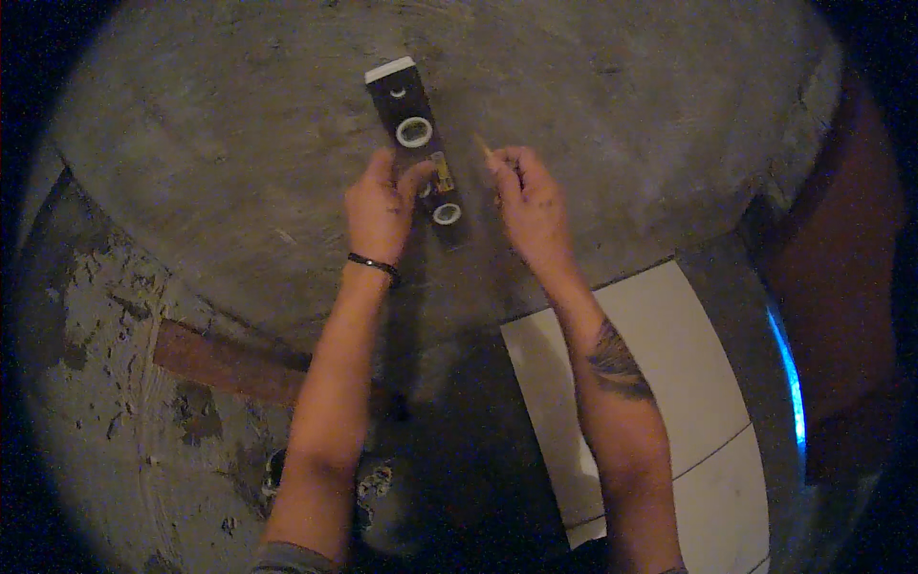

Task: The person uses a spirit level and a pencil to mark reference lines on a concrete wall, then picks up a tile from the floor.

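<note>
A dark spirit level with a white end cap and round white-ringed vials lies slanted in front of me, a yellow patch near its middle. My left hand is closed at its left edge, the thumb across its front; a black bracelet circles that wrist. To the right of the level, and apart from it, my right hand pinches a thin yellowish pencil with its tip pointing up and left. The far fingers of my left hand are partly hidden.
Behind the level spreads a rough grey concrete surface. White tiles or panels lie under my right forearm. A reddish-brown strip is at lower left, a dark red surface at far right, and a bright blue-white streak beside it.
</note>
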A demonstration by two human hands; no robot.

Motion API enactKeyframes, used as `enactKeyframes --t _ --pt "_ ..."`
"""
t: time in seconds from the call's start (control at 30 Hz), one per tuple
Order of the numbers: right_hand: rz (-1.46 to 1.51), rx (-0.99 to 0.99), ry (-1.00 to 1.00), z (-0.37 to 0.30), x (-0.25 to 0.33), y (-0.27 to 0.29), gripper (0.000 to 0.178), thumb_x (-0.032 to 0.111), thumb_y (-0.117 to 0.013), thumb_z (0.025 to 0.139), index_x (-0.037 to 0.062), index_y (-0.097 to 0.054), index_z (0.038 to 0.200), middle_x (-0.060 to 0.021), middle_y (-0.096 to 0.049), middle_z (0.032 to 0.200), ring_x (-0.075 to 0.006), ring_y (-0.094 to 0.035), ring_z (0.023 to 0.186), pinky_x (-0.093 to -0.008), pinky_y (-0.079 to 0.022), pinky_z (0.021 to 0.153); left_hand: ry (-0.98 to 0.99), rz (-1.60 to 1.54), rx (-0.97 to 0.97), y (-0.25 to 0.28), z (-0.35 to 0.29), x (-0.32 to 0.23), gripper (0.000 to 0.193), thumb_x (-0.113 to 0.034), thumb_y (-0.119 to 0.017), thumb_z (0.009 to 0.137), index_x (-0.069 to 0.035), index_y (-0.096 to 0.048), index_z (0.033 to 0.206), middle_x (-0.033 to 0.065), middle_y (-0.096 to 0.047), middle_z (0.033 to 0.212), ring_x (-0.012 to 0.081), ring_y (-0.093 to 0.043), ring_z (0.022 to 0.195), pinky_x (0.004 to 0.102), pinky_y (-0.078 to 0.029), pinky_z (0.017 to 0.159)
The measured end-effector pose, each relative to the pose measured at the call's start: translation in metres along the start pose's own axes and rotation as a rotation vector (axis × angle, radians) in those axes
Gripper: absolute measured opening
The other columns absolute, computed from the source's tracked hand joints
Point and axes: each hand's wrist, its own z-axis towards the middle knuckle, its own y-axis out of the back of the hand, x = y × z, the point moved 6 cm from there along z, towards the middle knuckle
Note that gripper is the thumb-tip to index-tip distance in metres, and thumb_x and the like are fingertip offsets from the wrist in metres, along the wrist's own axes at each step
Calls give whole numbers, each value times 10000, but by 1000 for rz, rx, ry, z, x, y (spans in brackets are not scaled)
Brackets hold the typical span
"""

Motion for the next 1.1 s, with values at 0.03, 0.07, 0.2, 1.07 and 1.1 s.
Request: enactKeyframes --t 0.03,0.07,0.2,1.07,1.1 --pt "-23 28 18 11 13 0 267 291 -558 925 30 -603 962 -83 -600 732 -149 -561 646 -298 -455 595 12 -4 4 2 1 1 357 -338 -726 788 -32 -554 859 204 -616 709 416 -602 685 447 -469 576" --pt "-56 52 33 21 25 1 260 286 -563 919 33 -606 963 -103 -612 744 -169 -574 656 -308 -462 609 15 -3 -1 3 1 1 357 -338 -726 788 -32 -554 859 204 -616 709 416 -602 685 447 -469 576" --pt "-115 11 119 54 62 1 238 271 -563 909 45 -617 959 -153 -639 795 -284 -616 686 -371 -479 629 57 80 66 -2 3 7 343 -352 -707 818 -44 -585 908 160 -676 839 352 -660 773 399 -505 634" --pt "-484 150 337 69 89 -18 182 251 -561 853 77 -609 875 -146 -658 784 -388 -628 725 -494 -492 618 -35 36 12 8 -5 -6 286 -273 -698 832 -19 -580 890 189 -644 769 372 -634 702 407 -480 601" --pt "-550 193 337 54 78 -22 172 256 -570 842 97 -611 894 -138 -659 775 -383 -629 725 -493 -492 617 -63 11 -11 9 -5 -10 284 -276 -694 836 -20 -587 896 187 -652 782 366 -640 711 402 -484 607"
